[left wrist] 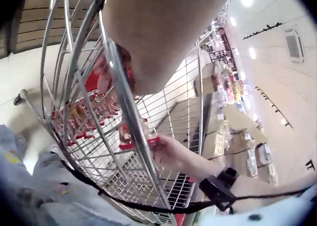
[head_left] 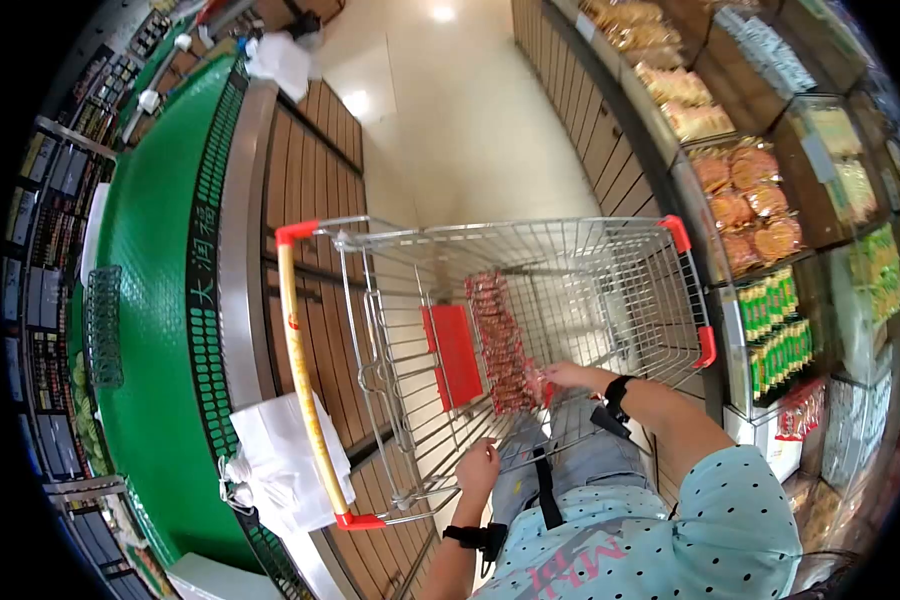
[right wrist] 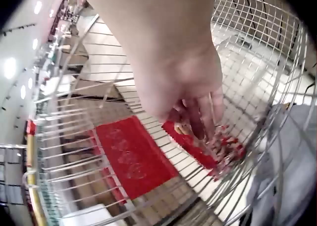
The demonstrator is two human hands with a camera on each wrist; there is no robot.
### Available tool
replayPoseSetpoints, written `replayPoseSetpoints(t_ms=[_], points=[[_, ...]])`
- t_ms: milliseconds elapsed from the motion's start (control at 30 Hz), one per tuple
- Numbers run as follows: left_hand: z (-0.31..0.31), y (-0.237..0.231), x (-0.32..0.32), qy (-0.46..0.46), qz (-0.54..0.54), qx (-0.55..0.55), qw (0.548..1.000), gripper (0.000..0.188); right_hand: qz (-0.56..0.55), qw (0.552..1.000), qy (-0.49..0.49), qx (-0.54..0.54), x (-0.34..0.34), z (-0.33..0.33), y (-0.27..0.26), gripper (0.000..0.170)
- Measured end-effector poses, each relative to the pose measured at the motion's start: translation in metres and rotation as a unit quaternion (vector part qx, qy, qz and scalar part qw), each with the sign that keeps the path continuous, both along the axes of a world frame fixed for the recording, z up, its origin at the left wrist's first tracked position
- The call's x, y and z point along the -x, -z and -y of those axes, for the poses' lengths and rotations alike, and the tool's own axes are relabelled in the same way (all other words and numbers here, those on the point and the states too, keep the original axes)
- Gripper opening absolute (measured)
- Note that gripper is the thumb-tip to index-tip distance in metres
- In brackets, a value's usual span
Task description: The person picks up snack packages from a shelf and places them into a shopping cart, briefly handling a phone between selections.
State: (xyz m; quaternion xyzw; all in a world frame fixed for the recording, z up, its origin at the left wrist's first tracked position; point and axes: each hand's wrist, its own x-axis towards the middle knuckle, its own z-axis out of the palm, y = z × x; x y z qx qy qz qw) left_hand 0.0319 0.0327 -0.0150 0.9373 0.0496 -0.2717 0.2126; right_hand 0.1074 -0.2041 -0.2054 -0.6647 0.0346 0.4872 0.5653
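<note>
A long row of red-wrapped packets [head_left: 498, 345] lies in the metal shopping cart [head_left: 610, 250], beside a red panel [head_left: 452, 357]. My right hand [head_left: 570, 376] reaches over the cart's near side and pinches a packet at the row's end. In the left wrist view that right hand [left wrist: 173, 154] holds the red and clear wrapper [left wrist: 130, 137]. From the right wrist view, the fingers of my right hand [right wrist: 183, 82] bend down onto the packets [right wrist: 198, 149]. My left hand [head_left: 479, 467] is at the near rim, fingers curled; whether they hold anything is hidden.
A green counter [head_left: 155, 330] with a white bag [head_left: 285, 460] hanging at its edge stands left of the cart. Shelves of packaged food [head_left: 745, 205] run along the right. The pale tiled aisle [head_left: 440, 130] extends ahead.
</note>
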Motion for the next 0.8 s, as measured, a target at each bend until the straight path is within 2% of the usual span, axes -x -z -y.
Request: replayPoseSetpoints(t_ms=[33, 67, 100, 133, 200, 233, 300, 333, 367, 433, 467, 533, 567, 633, 667, 700, 767, 800], points=[[-0.005, 0.005, -0.001, -0.032, 0.037, 0.087, 0.995, 0.017, -0.079, 0.984, 0.100, -0.121, 0.002, -0.008, -0.010, 0.027], [-0.011, 0.014, -0.001, -0.064, 0.070, 0.173, 0.980, 0.018, -0.060, 0.993, 0.086, -0.062, -0.003, -0.014, -0.059, 0.023], [-0.018, 0.021, -0.003, -0.095, 0.100, 0.257, 0.956, 0.019, -0.056, 0.987, 0.118, -0.093, -0.003, -0.021, -0.094, 0.023], [-0.028, 0.027, -0.008, -0.077, 0.124, 0.251, 0.957, 0.026, -0.053, 0.980, 0.148, -0.124, -0.001, -0.029, -0.123, 0.023], [-0.035, -0.012, -0.026, -0.209, 0.043, 0.404, 0.890, 0.031, -0.068, 0.954, 0.193, -0.218, 0.010, -0.044, -0.195, 0.019], [-0.036, -0.038, -0.035, -0.270, -0.001, 0.474, 0.838, 0.034, -0.076, 0.945, 0.199, -0.248, 0.017, -0.052, -0.224, 0.018], [-0.041, -0.086, -0.045, -0.249, 0.011, 0.528, 0.812, 0.040, -0.092, 0.924, 0.208, -0.306, 0.027, -0.064, -0.259, 0.016], [-0.046, -0.113, -0.048, -0.215, -0.020, 0.533, 0.818, 0.041, -0.103, 0.924, 0.196, -0.310, 0.034, -0.070, -0.258, 0.011], [-0.060, -0.115, -0.052, -0.159, -0.071, 0.570, 0.803, 0.036, -0.091, 0.934, 0.160, -0.306, 0.039, -0.075, -0.266, 0.011], [-0.061, -0.160, -0.051, -0.033, -0.151, 0.456, 0.876, 0.027, -0.072, 0.948, 0.091, -0.297, 0.047, -0.082, -0.294, 0.009], [-0.061, -0.171, -0.048, -0.018, -0.110, 0.444, 0.889, 0.024, -0.058, 0.950, 0.054, -0.303, 0.049, -0.081, -0.307, 0.010], [-0.057, -0.184, -0.034, 0.012, -0.034, 0.417, 0.908, 0.021, -0.052, 0.902, 0.143, -0.404, 0.057, -0.083, -0.310, 0.022], [-0.056, -0.187, -0.026, -0.019, 0.008, 0.435, 0.900, 0.020, -0.045, 0.871, 0.189, -0.452, 0.061, -0.084, -0.310, 0.028], [-0.053, -0.193, -0.017, -0.075, 0.097, 0.466, 0.876, 0.019, -0.041, 0.887, 0.265, -0.377, 0.076, -0.093, -0.358, 0.029], [-0.050, -0.201, -0.011, -0.104, 0.106, 0.460, 0.875, 0.015, -0.037, 0.891, 0.302, -0.337, 0.084, -0.097, -0.377, 0.030], [-0.048, -0.205, -0.006, -0.110, 0.115, 0.473, 0.866, 0.014, 0.062, 0.907, 0.297, -0.291, 0.092, -0.099, -0.378, 0.027], [-0.044, -0.209, 0.001, -0.122, 0.130, 0.499, 0.848, 0.012, 0.254, 0.909, 0.276, -0.185, 0.110, -0.104, -0.380, 0.022], [-0.045, -0.205, 0.004, -0.113, 0.141, 0.496, 0.849, 0.013, 0.260, 0.897, 0.306, -0.187, 0.117, -0.107, -0.388, 0.018]])
